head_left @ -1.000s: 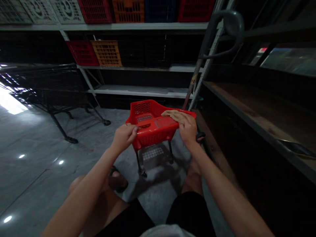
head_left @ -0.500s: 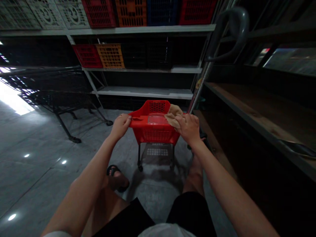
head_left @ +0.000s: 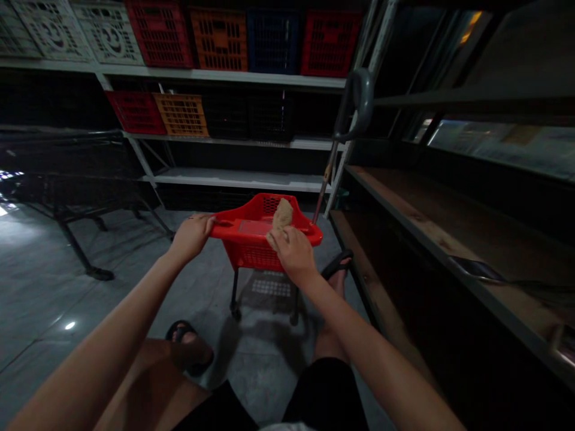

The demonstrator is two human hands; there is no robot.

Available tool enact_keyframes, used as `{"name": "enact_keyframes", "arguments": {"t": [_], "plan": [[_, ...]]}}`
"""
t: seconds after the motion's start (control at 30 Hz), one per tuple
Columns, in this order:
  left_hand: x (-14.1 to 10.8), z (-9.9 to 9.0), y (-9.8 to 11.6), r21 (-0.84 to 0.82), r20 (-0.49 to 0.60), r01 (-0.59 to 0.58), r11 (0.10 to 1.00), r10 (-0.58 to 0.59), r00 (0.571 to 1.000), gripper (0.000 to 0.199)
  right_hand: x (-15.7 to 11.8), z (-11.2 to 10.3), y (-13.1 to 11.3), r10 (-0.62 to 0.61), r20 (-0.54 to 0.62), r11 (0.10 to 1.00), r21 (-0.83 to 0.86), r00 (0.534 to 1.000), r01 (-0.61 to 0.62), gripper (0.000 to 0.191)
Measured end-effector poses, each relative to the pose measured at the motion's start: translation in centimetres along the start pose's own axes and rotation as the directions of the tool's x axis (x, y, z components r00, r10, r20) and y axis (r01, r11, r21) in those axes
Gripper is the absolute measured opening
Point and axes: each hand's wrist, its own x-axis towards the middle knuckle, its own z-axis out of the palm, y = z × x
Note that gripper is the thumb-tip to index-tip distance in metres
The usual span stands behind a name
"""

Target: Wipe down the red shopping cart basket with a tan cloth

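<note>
A small red shopping cart (head_left: 256,256) with dark legs stands on the floor in front of me. My left hand (head_left: 193,238) is closed round the left end of its handle bar. In my right hand (head_left: 294,251) is a tan cloth (head_left: 283,214), pinched by the fingers and resting on the bar right of its middle. Part of the cloth sticks up over the basket's near edge. The right end of the bar is uncovered.
Shelves (head_left: 233,177) with coloured crates (head_left: 220,39) stand behind the cart. A dark trolley (head_left: 67,179) is at the left. A pole with a grey looped handle (head_left: 359,108) rises behind the cart's right side. Wooden shelving (head_left: 417,203) runs along the right, with a phone-like object (head_left: 476,269) on it.
My right hand and the cloth have moved left along the bar, from its right end towards the middle. The view has shifted right. My left hand still grips the left end.
</note>
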Motion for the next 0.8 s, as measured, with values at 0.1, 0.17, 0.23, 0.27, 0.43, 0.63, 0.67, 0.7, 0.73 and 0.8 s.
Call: {"name": "enact_keyframes", "arguments": {"t": [0.1, 0.17, 0.23, 0.27, 0.43, 0.63, 0.67, 0.7, 0.73, 0.8], "plan": [[0.0, -0.6, 3.5, 0.039, -0.080, -0.025, 0.999, 0.028, 0.996, 0.053, -0.1, -0.8, 0.1, -0.105, 0.026, 0.994, 0.008, 0.994, 0.105, 0.028], [-0.2, -0.5, 7.3, -0.017, -0.088, -0.154, 0.988, 0.152, 0.984, 0.052, -0.5, -1.4, 0.2, -0.158, 0.015, 0.987, 0.009, 0.987, 0.158, 0.029], [-0.6, 0.0, 11.2, -0.043, -0.058, -0.273, 0.961, 0.270, 0.961, 0.049, -1.2, -2.3, 0.6, -0.204, -0.005, 0.979, 0.008, 0.979, 0.204, 0.031], [-0.9, 0.4, 12.9, -0.039, -0.043, -0.307, 0.951, 0.305, 0.951, 0.047, -1.8, -2.8, 1.0, -0.220, -0.009, 0.975, 0.011, 0.975, 0.220, 0.032], [-2.6, 2.4, 16.3, 0.025, -0.093, -0.351, 0.936, 0.352, 0.931, 0.046, -6.1, -6.1, 6.3, -0.059, -0.030, 0.993, 0.099, 0.998, 0.062, 0.031], [-3.0, 3.4, 15.9, 0.023, -0.226, -0.372, 0.928, 0.367, 0.902, 0.044, -6.6, -5.6, 10.8, 0.399, 0.024, 0.830, 0.416, 0.916, -0.372, 0.030], [-2.9, 3.4, 15.8, 0.018, -0.233, -0.377, 0.926, 0.371, 0.899, 0.044, -5.6, -4.9, 10.7, 0.446, 0.009, 0.792, 0.462, 0.895, -0.399, 0.029], [-2.8, 3.4, 15.7, 0.015, -0.233, -0.381, 0.925, 0.373, 0.898, 0.044, -4.3, -4.2, 10.5, 0.502, -0.020, 0.754, 0.501, 0.865, -0.425, 0.028], [-2.8, 3.4, 15.6, 0.012, -0.231, -0.380, 0.925, 0.372, 0.899, 0.044, -2.7, -3.6, 10.3, 0.565, -0.059, 0.712, 0.537, 0.823, -0.451, 0.029], [-2.8, 3.2, 15.4, 0.004, -0.219, -0.368, 0.930, 0.360, 0.907, 0.044, 1.0, -3.0, 10.0, 0.654, -0.140, 0.658, 0.591, 0.743, -0.467, 0.033]]}}
